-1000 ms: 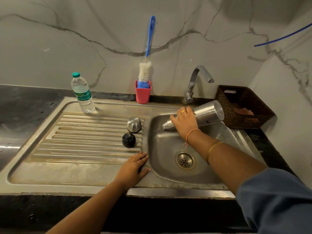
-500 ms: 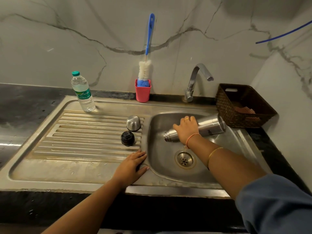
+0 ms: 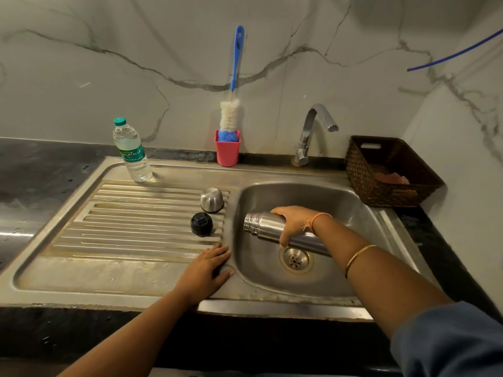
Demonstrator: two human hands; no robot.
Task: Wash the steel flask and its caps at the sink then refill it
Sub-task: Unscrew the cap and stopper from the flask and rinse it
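Flask: the steel flask (image 3: 268,227) is at centre right of the frame, over the sink basin (image 3: 313,194). It lies nearly level, with its open threaded neck pointing to the left of the frame. Its base end is hidden behind my forearm.
Right hand: my right hand (image 3: 295,223) is wrapped over the flask's body from above, fingers curled round the far side and thumb down the near side. It grips the flask just above the drain (image 3: 295,259).
Left hand: my left hand (image 3: 206,268) lies flat at lower centre with its fingers straight, resting on the steel where the drainboard (image 3: 136,221) meets the basin. It holds nothing and is apart from the flask, below and left of its neck.
Caps: the steel cap (image 3: 211,199) stands dome-up at the drainboard's right edge. The black inner cap (image 3: 201,224) is just below it in the frame. Both are left of the flask's neck.
Red cup: the red cup (image 3: 227,152) is at upper centre against the wall. It holds a bottle brush (image 3: 236,58), bristles down and blue handle up.
Water bottle: the water bottle (image 3: 132,153) stands upright at upper left with its green cap on, and there is water inside.
Basket: the dark woven basket (image 3: 362,175) sits at the right on the tabletop (image 3: 40,172). Something reddish (image 3: 392,178) is in it; I cannot tell what.
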